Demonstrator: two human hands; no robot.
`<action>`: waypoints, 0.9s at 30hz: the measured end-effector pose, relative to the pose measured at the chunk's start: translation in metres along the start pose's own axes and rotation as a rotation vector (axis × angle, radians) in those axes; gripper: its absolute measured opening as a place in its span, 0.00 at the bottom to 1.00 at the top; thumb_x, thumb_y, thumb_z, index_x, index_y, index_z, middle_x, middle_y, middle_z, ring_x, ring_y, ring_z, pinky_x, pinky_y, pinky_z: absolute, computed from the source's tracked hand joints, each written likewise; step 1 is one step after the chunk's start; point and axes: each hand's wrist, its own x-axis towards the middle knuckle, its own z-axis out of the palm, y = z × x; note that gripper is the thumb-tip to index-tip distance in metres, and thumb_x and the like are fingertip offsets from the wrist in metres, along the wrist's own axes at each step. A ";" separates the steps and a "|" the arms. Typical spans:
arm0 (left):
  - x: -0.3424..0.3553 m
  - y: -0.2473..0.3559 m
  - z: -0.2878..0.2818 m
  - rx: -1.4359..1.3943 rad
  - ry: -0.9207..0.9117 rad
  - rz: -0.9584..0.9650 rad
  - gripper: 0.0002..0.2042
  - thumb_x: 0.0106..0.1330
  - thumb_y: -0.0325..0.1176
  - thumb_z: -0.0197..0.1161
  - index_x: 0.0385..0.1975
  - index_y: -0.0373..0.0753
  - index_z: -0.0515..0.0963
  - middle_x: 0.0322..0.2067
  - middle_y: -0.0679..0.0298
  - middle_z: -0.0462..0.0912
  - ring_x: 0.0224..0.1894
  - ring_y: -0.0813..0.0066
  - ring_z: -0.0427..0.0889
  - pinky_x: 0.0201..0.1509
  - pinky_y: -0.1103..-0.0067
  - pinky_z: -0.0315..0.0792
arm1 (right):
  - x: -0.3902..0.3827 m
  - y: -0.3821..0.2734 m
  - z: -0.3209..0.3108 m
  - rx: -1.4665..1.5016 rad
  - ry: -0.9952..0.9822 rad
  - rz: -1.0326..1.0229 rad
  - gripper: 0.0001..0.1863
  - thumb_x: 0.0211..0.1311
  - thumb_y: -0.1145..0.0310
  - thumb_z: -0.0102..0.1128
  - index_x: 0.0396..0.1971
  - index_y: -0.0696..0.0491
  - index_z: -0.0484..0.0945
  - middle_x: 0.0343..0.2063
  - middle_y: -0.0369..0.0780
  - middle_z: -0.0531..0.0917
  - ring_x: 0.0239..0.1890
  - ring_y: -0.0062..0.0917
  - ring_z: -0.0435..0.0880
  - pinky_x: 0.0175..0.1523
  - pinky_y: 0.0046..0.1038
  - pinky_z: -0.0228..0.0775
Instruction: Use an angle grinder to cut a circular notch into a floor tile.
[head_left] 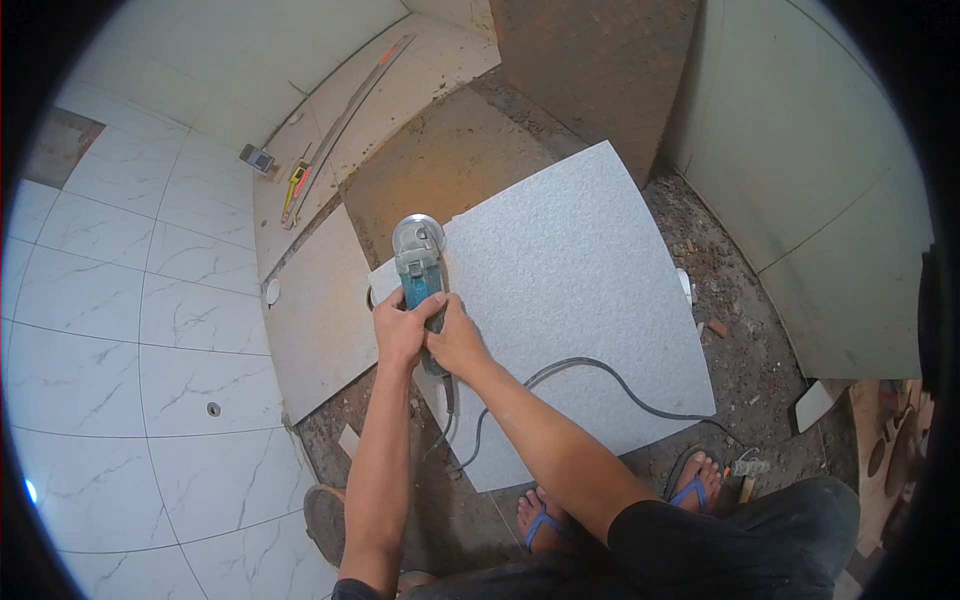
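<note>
Both of my hands are closed around a teal and grey angle grinder (420, 268). My left hand (402, 330) grips its body from the left. My right hand (457, 342) wraps the rear part of the handle, close to where the black cord leaves it. The grinder's round disc head points away from me, by the far left edge of a large light grey textured tile (580, 290). Whether the disc touches the tile I cannot tell. The power cord (620, 385) loops over the tile toward the right.
A long straightedge (350, 120), a yellow tape measure (297, 180) and a small grey device (257, 158) lie at the far left. A brown slab (595, 70) leans at the back. Rubble (720, 290) lines the right wall. My sandalled feet (697, 478) are near the tile's front edge.
</note>
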 end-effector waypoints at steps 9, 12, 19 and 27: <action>-0.002 0.000 0.000 -0.037 -0.025 -0.013 0.13 0.55 0.31 0.76 0.35 0.28 0.85 0.29 0.62 0.86 0.29 0.78 0.79 0.35 0.76 0.75 | -0.003 0.004 0.003 -0.003 0.063 -0.037 0.31 0.59 0.59 0.69 0.54 0.60 0.64 0.45 0.64 0.81 0.50 0.62 0.81 0.53 0.51 0.74; -0.007 0.007 0.001 -0.008 -0.022 -0.023 0.14 0.55 0.31 0.76 0.36 0.28 0.85 0.30 0.62 0.86 0.29 0.78 0.80 0.36 0.76 0.75 | -0.004 0.000 0.001 -0.004 0.034 -0.001 0.32 0.59 0.58 0.69 0.54 0.61 0.63 0.48 0.64 0.80 0.51 0.62 0.81 0.55 0.52 0.74; -0.001 0.000 -0.002 -0.032 -0.034 -0.018 0.12 0.57 0.29 0.76 0.37 0.28 0.85 0.32 0.61 0.86 0.30 0.77 0.80 0.36 0.77 0.75 | -0.006 -0.004 -0.001 -0.021 0.008 0.029 0.33 0.60 0.57 0.69 0.55 0.61 0.62 0.51 0.64 0.78 0.53 0.62 0.80 0.56 0.52 0.74; 0.001 -0.003 -0.003 0.002 -0.032 -0.026 0.15 0.54 0.32 0.77 0.36 0.28 0.86 0.29 0.62 0.86 0.29 0.78 0.79 0.36 0.77 0.75 | -0.006 -0.002 0.002 -0.008 0.037 0.014 0.33 0.60 0.59 0.69 0.57 0.59 0.62 0.52 0.62 0.78 0.54 0.61 0.79 0.57 0.51 0.73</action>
